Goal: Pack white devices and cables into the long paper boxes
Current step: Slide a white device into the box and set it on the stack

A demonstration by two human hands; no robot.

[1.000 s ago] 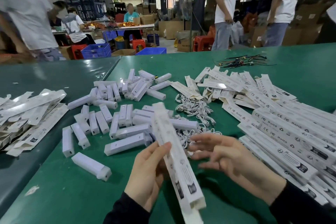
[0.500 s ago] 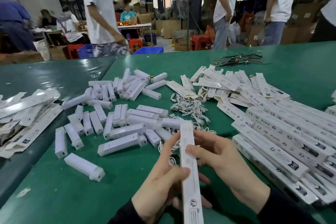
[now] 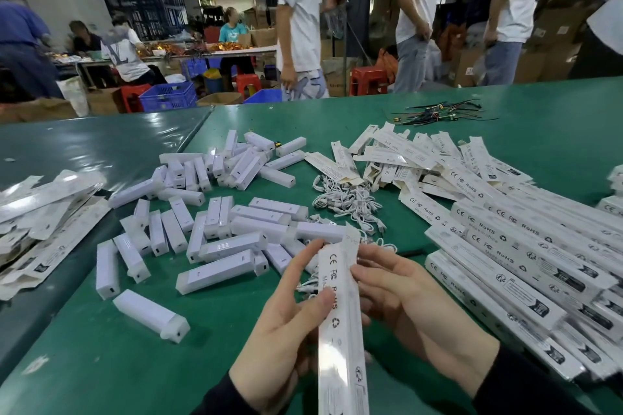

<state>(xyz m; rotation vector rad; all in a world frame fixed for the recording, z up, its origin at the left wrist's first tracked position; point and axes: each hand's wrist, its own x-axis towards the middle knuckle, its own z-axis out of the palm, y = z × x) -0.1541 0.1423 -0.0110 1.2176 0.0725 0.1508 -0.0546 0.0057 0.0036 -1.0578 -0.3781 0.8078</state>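
**Box held lengthwise between two bare hands**

Head view, the only one I am getting: hands are meeting low in the middle of the picture, over the green table (image 3: 101, 364). I am seeing the left hand (image 3: 286, 344) wrapping the long paper box (image 3: 340, 323) from its left side, the thumb pressing across the printed face near the RoHS lettering and the fingers reaching up along the box's edge. The right hand (image 3: 408, 307) is touching the box's right edge with its fingertips (image 3: 359, 271), the fingers spread and lightly curled; it is steadying the box rather than closing fully round it. The box is pointing away from the wearer, its open top flap (image 3: 350, 236) standing up at the far end. Whether anything is inside it I cannot tell.

Just beyond the flap, a heap of white devices (image 3: 215, 222) is lying scattered across the table, one of them (image 3: 151, 315) sitting apart at the near left. A tangle of white cables (image 3: 350, 202) is resting beside the devices, toward the right. Stacked long boxes (image 3: 519, 256) are filling the right side, and flat unfolded boxes (image 3: 47, 212) are piling up at the far left. A bundle of dark wires (image 3: 438, 113) is lying near the table's far edge. Behind the table, people in white shirts (image 3: 300, 10) are standing, blurred.
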